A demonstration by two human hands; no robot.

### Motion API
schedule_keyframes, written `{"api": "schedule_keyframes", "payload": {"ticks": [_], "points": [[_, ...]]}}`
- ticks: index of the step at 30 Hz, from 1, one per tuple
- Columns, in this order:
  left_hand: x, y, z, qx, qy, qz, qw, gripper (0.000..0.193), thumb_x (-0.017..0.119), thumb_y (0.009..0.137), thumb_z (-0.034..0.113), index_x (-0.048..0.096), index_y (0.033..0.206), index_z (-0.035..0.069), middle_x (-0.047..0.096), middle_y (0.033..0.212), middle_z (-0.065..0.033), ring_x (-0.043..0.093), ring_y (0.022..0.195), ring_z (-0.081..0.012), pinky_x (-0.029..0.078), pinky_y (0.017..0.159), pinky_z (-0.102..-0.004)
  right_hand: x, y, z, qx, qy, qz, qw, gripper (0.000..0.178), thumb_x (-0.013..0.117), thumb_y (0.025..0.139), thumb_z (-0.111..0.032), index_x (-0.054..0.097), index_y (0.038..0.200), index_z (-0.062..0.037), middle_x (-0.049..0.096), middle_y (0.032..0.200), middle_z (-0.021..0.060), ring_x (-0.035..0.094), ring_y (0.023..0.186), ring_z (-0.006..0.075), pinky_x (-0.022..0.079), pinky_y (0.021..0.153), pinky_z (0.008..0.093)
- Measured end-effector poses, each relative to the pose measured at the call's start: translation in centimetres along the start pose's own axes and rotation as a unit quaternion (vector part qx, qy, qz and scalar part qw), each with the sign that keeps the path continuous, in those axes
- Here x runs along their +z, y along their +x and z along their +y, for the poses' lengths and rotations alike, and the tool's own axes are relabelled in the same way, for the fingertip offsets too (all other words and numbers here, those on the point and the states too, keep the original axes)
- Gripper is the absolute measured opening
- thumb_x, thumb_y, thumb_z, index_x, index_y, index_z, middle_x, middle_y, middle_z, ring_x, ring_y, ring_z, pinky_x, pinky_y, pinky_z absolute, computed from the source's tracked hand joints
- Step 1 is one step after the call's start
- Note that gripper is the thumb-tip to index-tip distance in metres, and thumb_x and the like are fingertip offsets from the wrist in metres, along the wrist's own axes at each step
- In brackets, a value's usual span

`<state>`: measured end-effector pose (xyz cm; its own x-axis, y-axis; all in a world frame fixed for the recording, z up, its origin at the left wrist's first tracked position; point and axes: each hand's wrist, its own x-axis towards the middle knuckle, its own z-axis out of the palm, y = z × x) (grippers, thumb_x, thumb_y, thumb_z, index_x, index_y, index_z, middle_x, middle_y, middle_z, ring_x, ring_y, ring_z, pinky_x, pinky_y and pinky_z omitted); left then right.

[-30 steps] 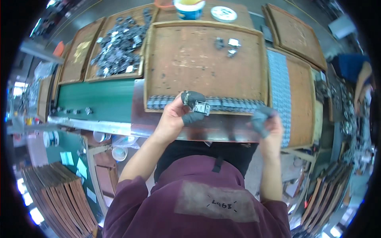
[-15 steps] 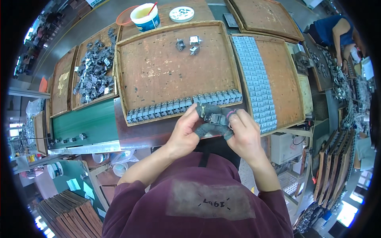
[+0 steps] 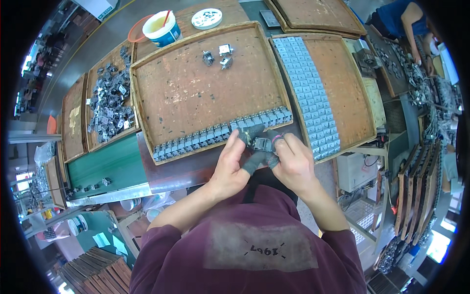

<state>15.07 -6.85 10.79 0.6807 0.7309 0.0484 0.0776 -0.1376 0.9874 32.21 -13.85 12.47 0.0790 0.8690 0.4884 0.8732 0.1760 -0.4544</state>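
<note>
Between the fingertips of my left hand (image 3: 231, 169) and my right hand (image 3: 293, 161) is a small boxy metal-framed component (image 3: 262, 144). Both hands are closed on it, and their thumbs and forefingers wear dark coverings that hide its sides. They hold it just in front of the near rim of a shallow wooden tray (image 3: 166, 93). Along that rim inside the tray runs a tight row of similar grey components (image 3: 203, 138). Three loose components (image 3: 225, 62) lie near the tray's far side.
On the left, a wooden tray holds a heap of dark metal components (image 3: 110, 100), beside a green conveyor belt (image 3: 112, 169). To the right, another tray carries rows of grey blocks (image 3: 306, 88). A bucket (image 3: 161, 30) and white dish (image 3: 206, 18) stand beyond. Another person (image 3: 401, 19) works far right.
The whole view has turned slightly, so the trays sit farther left and higher. Both hands still hold the component in front of the tray, with only a slight shift of the fingers.
</note>
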Motion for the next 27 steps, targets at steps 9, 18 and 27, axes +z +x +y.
{"api": "schedule_keyframes", "payload": {"ticks": [9, 18, 27], "points": [[-1.2, 0.9, -0.2, -0.155, -0.328, -0.04, 0.931, 0.047, 0.06, 0.094, -0.004, 0.055, 0.14, 0.005, 0.054, 0.129, -0.0041, 0.056, 0.117, -0.0155, 0.048, 0.098, -0.0282, -2.2, -0.2, 0.6, 0.112, 0.142, -0.039, 0.983, 0.028, 0.079, 0.074, -0.008, 0.059, 0.092, 0.0009, 0.051, 0.078, 0.0116, 0.055, 0.063, 0.029, 0.045, 0.053, 0.0363], [-0.3, 2.1, -0.2, -0.031, -0.03, -0.088, 0.995, 0.043, 0.061, 0.096, 0.0, 0.053, 0.138, 0.001, 0.048, 0.127, -0.0069, 0.063, 0.106, -0.0203, 0.059, 0.078, -0.0306, -2.0, -0.1, 1.5, 0.051, 0.037, -0.039, 0.997, 0.027, 0.074, 0.07, 0.0, 0.061, 0.094, 0.0006, 0.054, 0.081, 0.0129, 0.06, 0.069, 0.0345, 0.048, 0.057, 0.0425], [0.9, 2.8, -1.5, -0.004, -0.049, -0.071, 0.996, 0.05, 0.063, 0.091, -0.001, 0.05, 0.14, -0.001, 0.052, 0.119, -0.0073, 0.061, 0.107, -0.0199, 0.051, 0.092, -0.0334, -1.4, -0.1, 2.6, 0.055, 0.039, -0.094, 0.993, 0.031, 0.07, 0.067, 0.004, 0.062, 0.097, 0.0015, 0.055, 0.086, 0.0143, 0.061, 0.075, 0.0359, 0.05, 0.062, 0.0428]]}}
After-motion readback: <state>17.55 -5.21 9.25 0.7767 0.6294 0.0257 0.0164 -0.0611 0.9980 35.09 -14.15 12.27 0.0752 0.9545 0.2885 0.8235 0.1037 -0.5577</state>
